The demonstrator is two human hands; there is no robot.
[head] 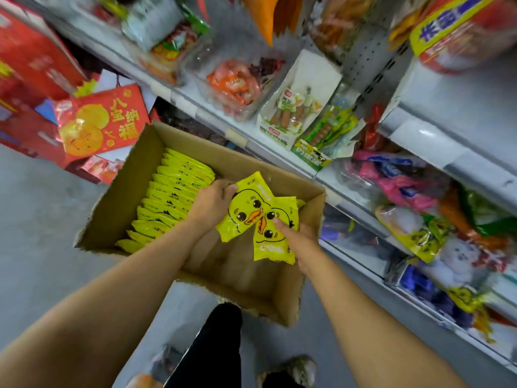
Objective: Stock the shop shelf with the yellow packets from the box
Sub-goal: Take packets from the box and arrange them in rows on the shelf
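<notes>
An open cardboard box (156,152) stands on the floor below the shop shelf (279,152). A row of yellow packets (167,197) stands on edge along the box's left side. My left hand (212,203) grips the top edge of one yellow duck-face packet (246,205) above the box. My right hand (302,242) holds a second yellow duck-face packet (275,242), thumb on its front. The two packets overlap.
The white shelves carry sausage packs (291,113), pink bags (402,183) and other snacks; a yellow duck packet (467,301) lies on the lowest tier. Red gift boxes (100,121) stand left of the box. My legs and shoes (291,368) are on the grey floor.
</notes>
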